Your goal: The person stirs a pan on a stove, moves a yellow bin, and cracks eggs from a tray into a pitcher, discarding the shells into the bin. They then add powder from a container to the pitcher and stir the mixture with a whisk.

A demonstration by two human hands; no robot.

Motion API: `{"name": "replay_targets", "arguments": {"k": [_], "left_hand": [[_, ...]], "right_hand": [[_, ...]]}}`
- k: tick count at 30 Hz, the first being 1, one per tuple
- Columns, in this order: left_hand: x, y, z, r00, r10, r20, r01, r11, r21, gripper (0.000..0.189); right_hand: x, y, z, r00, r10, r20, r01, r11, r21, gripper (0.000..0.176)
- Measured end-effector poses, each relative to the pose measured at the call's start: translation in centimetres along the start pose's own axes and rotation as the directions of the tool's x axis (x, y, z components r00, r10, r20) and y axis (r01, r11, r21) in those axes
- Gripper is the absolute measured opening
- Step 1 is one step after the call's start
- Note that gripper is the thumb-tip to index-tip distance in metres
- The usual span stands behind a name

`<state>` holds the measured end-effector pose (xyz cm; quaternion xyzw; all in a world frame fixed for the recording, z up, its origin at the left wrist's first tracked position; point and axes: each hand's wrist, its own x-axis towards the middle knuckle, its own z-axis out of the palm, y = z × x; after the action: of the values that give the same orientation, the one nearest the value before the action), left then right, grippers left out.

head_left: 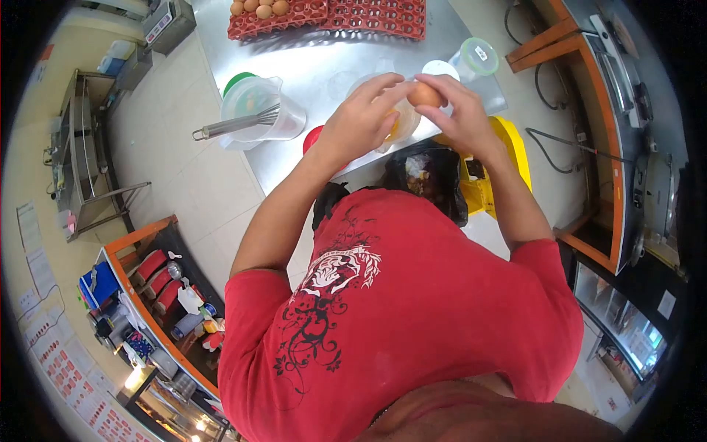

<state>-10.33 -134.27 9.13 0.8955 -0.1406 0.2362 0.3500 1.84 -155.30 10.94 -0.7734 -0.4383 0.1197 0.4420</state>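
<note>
Standing left of the hands, a clear jug (259, 110) is holding a whisk (234, 126) on the steel table (331, 70), with a red egg tray (353, 16) beyond. The left hand (361, 119) and right hand (462, 112) are pinching a brown egg (426, 95) over a clear tub (403, 124), fingertips clamped on it, its long axis lying left to right.

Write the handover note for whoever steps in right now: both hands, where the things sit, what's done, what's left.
Hands: left hand and right hand both pinch one brown egg by the fingertips, above a clear cup on the steel table.
Things: a jug with a whisk stands left of the cup. The red egg tray is at the far edge, a few eggs in its left corner. A black bag hangs below the table's near edge.
Done: the cup already holds something yellow.
Left: the held egg shows no open crack.
</note>
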Motion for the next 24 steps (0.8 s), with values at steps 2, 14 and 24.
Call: {"name": "replay_targets", "arguments": {"k": [2, 14, 24], "left_hand": [[0.1, 0.0, 0.1, 0.998, 0.064, -0.011, -0.063, 0.998, 0.02, 0.052], [-0.6, -1.7, 0.5, 0.995, 0.014, -0.101, -0.014, 1.0, 0.001, 0.051], [-0.8, -2.5, 0.8, 0.993, 0.014, -0.118, -0.016, 1.0, -0.015, 0.049]], "right_hand": [[0.2, -0.4, 0.5, 0.995, 0.087, 0.053, -0.097, 0.967, 0.236, 0.042], [2.4, -0.3, 3.4, 0.962, 0.193, 0.194, -0.265, 0.833, 0.486, 0.041], [2.5, -0.8, 3.1, 0.972, 0.188, 0.144, -0.219, 0.943, 0.25, 0.043]]}}
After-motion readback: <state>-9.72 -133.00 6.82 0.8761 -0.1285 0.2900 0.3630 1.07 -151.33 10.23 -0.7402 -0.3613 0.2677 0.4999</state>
